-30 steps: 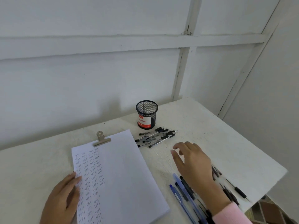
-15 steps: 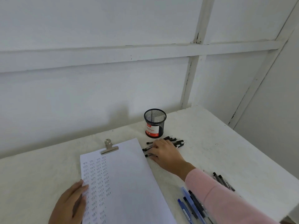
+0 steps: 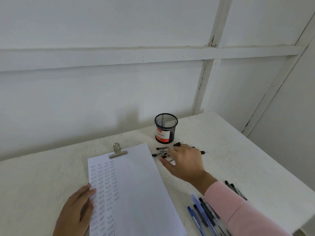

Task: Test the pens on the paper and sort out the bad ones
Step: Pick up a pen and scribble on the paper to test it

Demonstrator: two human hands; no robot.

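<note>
Black-tipped pens (image 3: 163, 147) (clear barrels) lie at six o'clock of the mesh cup (image 3: 166, 127) under the right hand (image 3: 185, 161), grip unclear; left hand (image 3: 76, 212) flat on scribbled paper (image 3: 136, 184).

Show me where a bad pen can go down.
Bare: the table left of the paper, back to the wall, and the far right corner beyond the cup and pen pile. Crowded: the strip right of the paper, with the right hand on the pile, blue pens and black pens near the front edge.
</note>
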